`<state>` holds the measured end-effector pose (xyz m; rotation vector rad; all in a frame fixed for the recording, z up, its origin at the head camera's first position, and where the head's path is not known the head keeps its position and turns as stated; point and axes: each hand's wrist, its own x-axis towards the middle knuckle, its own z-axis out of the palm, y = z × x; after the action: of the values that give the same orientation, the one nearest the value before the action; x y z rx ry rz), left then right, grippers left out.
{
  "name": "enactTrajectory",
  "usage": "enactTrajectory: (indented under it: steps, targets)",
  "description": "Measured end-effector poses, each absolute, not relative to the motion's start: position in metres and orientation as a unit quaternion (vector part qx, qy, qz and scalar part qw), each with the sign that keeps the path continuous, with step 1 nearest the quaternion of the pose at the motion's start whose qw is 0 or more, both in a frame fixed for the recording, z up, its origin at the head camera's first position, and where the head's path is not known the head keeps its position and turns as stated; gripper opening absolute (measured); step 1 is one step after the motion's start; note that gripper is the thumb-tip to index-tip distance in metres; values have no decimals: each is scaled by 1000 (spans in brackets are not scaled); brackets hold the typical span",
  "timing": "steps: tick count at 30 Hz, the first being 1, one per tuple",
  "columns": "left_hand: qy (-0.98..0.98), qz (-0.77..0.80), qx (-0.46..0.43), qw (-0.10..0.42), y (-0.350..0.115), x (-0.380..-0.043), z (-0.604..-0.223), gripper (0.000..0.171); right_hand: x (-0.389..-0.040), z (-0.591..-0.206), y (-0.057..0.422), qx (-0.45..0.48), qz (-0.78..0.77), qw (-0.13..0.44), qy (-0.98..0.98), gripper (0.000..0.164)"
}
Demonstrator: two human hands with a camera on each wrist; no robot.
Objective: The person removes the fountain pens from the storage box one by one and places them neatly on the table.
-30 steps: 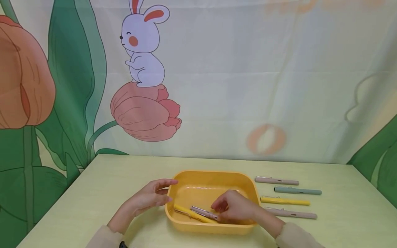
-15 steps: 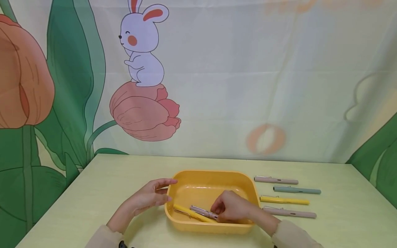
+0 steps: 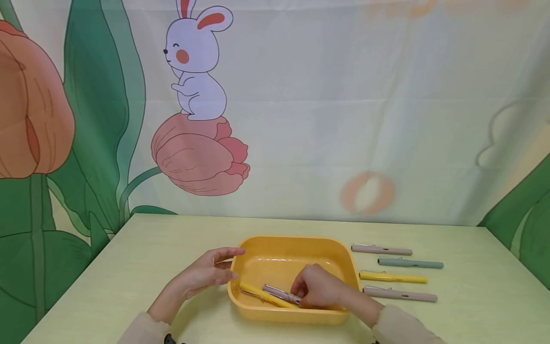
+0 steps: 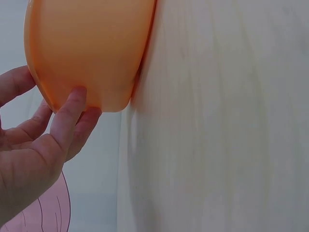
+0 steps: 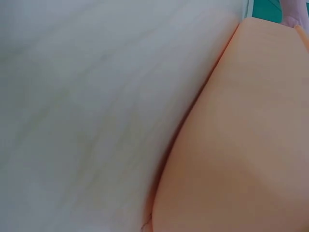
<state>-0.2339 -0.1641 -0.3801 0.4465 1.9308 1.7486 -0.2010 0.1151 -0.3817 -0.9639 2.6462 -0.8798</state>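
Note:
A yellow plastic tray [image 3: 292, 246] stands on the table, its outer wall [image 4: 96, 48] filling much of the left wrist view. My left hand [image 3: 206, 272] holds the tray's left end, with fingertips at the rim and against the outside wall. Inside lie a yellow pen [image 3: 266, 296] and a greyish-pink pen [image 3: 278, 292], side by side and slanted. My right hand [image 3: 320, 289] reaches into the tray, with curled fingers pinching the pink pen's right end, which they hide. In the right wrist view the tray's wall [image 5: 231, 135] blocks sight of that hand.
Right of the tray several pens lie in a staggered column: a pink pen [image 3: 382, 249], a grey-green pen [image 3: 410, 263], a yellow pen [image 3: 393, 277] and another pink pen [image 3: 399, 294]. A printed rabbit curtain [image 3: 292, 119] hangs behind the table [image 3: 107, 286].
The right hand and forearm have shifted very slightly left inside the tray. The pens and the left hand keep their places, while the whole view drifts a little.

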Motion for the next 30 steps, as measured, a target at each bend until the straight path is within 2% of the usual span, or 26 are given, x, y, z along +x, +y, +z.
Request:
enactTrajectory:
  steps: [12,30]
  targets:
    - [704,642,170,251,-166,-234,-380,56,-203,-378,120,-329,-315,57,888,14]
    - [703,644,167,251,-167,-234,-382,56,-197,-362,127,-317,-371,75,870,14]
